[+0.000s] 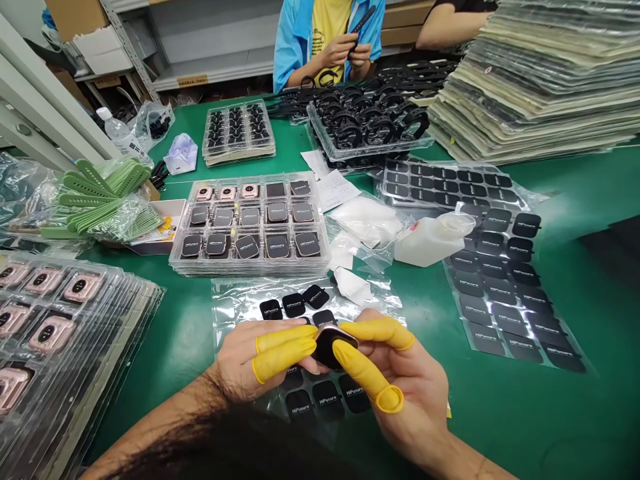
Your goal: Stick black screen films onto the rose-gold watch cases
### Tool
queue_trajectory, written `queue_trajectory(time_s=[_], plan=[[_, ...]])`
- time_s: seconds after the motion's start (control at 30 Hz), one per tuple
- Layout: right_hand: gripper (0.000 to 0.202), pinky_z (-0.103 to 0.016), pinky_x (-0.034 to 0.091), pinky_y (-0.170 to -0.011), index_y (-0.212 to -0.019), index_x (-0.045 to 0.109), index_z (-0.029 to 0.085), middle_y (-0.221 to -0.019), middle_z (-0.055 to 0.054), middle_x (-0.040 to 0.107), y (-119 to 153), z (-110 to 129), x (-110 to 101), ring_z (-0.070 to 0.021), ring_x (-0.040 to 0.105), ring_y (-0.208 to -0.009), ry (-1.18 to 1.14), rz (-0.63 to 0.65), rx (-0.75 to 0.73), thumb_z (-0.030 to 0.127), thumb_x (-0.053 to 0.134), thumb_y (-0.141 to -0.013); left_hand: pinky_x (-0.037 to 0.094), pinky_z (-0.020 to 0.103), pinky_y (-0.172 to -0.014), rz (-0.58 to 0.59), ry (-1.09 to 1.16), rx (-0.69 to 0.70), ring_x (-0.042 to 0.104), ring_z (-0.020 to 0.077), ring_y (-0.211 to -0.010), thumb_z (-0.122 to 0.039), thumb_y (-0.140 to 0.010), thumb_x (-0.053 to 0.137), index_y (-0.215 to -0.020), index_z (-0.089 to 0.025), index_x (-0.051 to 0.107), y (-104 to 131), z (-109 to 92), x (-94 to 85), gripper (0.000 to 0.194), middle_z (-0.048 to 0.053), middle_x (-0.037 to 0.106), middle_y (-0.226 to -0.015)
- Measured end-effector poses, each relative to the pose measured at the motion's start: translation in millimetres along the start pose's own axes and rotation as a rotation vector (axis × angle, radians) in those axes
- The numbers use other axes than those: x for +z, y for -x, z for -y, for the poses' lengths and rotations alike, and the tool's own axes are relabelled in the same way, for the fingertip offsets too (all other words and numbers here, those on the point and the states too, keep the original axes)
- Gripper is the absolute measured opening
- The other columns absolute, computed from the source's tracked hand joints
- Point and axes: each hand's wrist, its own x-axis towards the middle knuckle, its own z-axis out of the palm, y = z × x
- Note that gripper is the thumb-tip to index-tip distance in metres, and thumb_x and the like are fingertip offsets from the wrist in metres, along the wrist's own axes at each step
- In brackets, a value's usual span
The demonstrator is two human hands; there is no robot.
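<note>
Gripping a dark-faced watch case (327, 352) from both sides, the left hand (247, 357) and the right hand (413, 380) met at the lower centre of the frame; the left fingers were closed on its left edge, while the right thumb pressed on the dark face and the right index finger lay along the far edge; yellow finger cots (370, 373) covered some fingertips on each hand. Underneath was a clear plastic sheet (227, 297) with black square HiFuture labels (300, 403) on it, some partly hidden by the hands; just beyond, mid-frame, sat a compartment tray (250, 268) of watches, most with dark square faces up and three pinkish ones in the back row.

More pink watches (50, 333) filled stacked trays at lower left; green straps (107, 200) were heaped above those; a whitish plastic bottle (425, 240) stood right of centre, near a label sheet (500, 287); up top, a co-worker in a blue jacket (293, 47) held a black strap (364, 21) in both hands.
</note>
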Motion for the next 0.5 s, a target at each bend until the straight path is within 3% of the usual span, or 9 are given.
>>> queue_trajectory(time_s=[0.17,0.33,0.5], plan=[[0.019,-0.022,0.069,-0.054,-0.104,0.099,0.037,-0.075,0.002,0.078,0,1,1,-0.0133,0.073,-0.055,-0.027,0.019,0.025,0.040,0.110,-0.089,0.081,0.032,-0.099,0.033,0.084,0.006,0.097,0.0255,-0.105,-0.010,-0.114,0.072,-0.132,-0.019,0.083,2,4,-0.9,0.023,-0.001,0.097,-0.092],[0.017,-0.020,0.066,-0.052,-0.100,0.098,0.037,-0.073,0.003,0.075,0,2,1,-0.0119,0.069,-0.054,-0.007,0.009,0.035,0.041,0.110,-0.089,0.079,0.027,-0.102,-0.075,0.063,0.027,0.098,0.0236,-0.102,-0.001,-0.104,0.082,-0.129,-0.016,0.084,5,5,8.9,0.029,-0.002,0.095,-0.086],[0.016,-0.021,0.068,-0.054,-0.103,0.098,0.036,-0.074,0.002,0.076,1,0,0,-0.0133,0.071,-0.056,-0.017,0.019,0.033,0.040,0.108,-0.091,0.080,0.024,-0.095,-0.153,0.058,0.038,0.098,0.0221,-0.093,-0.003,-0.106,0.083,-0.136,-0.017,0.084,3,5,15.6,0.033,-0.005,0.093,-0.079]])
